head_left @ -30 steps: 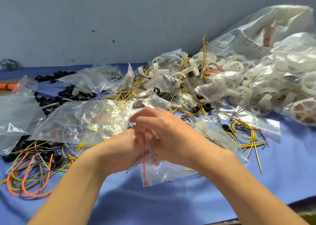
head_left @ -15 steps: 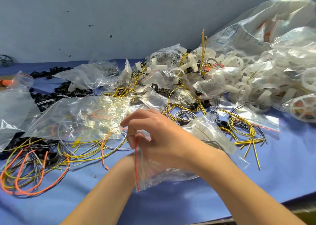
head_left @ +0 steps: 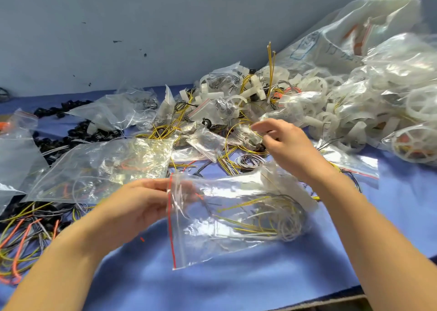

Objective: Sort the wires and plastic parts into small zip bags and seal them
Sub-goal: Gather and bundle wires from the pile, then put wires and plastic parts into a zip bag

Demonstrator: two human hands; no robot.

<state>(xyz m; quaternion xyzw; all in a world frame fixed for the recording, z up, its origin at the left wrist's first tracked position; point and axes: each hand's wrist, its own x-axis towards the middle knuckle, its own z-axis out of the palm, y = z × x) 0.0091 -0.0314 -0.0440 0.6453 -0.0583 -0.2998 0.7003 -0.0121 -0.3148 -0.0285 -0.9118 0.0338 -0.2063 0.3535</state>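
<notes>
Wires (head_left: 165,132), plastic wheels (head_left: 316,81) behind zip bag (head_left: 224,228)

A clear zip bag (head_left: 212,235) holds yellow and grey wires (head_left: 267,218), its red-striped mouth pinched by the left hand (head_left: 139,206).

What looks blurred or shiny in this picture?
Head view: the large bags of white plastic wheels at far right are smeared, probably by camera motion; the right hand blurs slightly at its fingertips; the zip bag pinched by the left hand carries white glare.
</notes>
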